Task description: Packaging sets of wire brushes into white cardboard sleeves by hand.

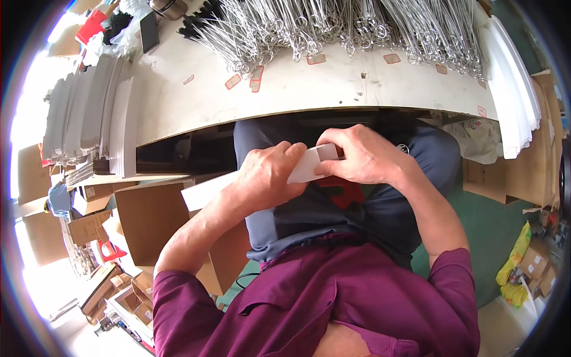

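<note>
Over my lap, both hands hold a long flat white cardboard sleeve [306, 168]. My left hand [269, 177] wraps around its middle from the left. At the sleeve's right end, my right hand [364, 156] pinches the open flap with thumb and fingers. The sleeve's left end [205, 191] sticks out past my left wrist. Both hands sit just below the front edge of the white worktable [309, 95].
Many long metal rods with ring ends [333, 27] lie in a heap at the table's far side. Stacks of flat white sleeves [98, 113] lie at left and others [511, 89] at right. Brown cardboard boxes [148, 220] stand on the floor at left.
</note>
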Demonstrator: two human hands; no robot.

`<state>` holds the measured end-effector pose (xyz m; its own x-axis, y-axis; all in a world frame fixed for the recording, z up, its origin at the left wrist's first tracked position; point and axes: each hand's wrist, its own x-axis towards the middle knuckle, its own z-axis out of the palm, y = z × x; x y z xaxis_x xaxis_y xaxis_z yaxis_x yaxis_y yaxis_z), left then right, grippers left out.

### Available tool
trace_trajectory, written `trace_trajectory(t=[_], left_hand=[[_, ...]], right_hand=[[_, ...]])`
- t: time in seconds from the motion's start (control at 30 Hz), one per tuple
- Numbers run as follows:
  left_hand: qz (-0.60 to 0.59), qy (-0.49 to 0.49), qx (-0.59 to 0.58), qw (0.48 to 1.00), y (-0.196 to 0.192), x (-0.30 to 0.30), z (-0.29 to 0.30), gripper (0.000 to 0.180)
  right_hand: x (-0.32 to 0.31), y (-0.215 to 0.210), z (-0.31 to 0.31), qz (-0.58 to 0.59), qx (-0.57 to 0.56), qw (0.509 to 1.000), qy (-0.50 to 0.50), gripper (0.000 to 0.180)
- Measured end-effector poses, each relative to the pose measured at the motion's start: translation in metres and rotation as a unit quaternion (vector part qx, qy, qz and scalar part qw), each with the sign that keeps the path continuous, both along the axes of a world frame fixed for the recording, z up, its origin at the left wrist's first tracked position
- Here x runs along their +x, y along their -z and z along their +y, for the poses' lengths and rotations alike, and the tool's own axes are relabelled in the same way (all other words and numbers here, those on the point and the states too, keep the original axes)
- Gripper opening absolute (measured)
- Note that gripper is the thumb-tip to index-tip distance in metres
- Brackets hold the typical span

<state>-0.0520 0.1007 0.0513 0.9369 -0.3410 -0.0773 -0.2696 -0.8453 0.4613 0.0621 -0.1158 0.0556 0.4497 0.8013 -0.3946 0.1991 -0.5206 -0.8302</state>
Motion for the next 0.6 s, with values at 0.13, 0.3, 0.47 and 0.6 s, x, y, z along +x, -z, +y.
trace_trajectory(t=[0.13,0.3,0.47,0.6], left_hand=[[-0.017,-0.079,-0.032,0.996,0.006,-0.010,0.006,0.055],[-0.043,-0.116,-0.069,0.990,0.017,-0.013,0.003,0.053],[-0.029,-0.118,-0.049,0.991,0.030,-0.012,-0.020,0.057],[-0.031,-0.144,-0.031,0.989,0.037,-0.015,-0.019,0.058]], right_hand=[[0.009,-0.011,-0.025,-0.359,0.061,0.930,0.053,0.052],[0.013,0.033,-0.051,-0.302,0.073,0.924,0.221,0.034],[-0.024,0.047,-0.005,-0.321,0.184,0.900,0.229,0.025],[-0.029,0.053,-0.006,-0.170,0.226,0.921,0.268,0.016]])
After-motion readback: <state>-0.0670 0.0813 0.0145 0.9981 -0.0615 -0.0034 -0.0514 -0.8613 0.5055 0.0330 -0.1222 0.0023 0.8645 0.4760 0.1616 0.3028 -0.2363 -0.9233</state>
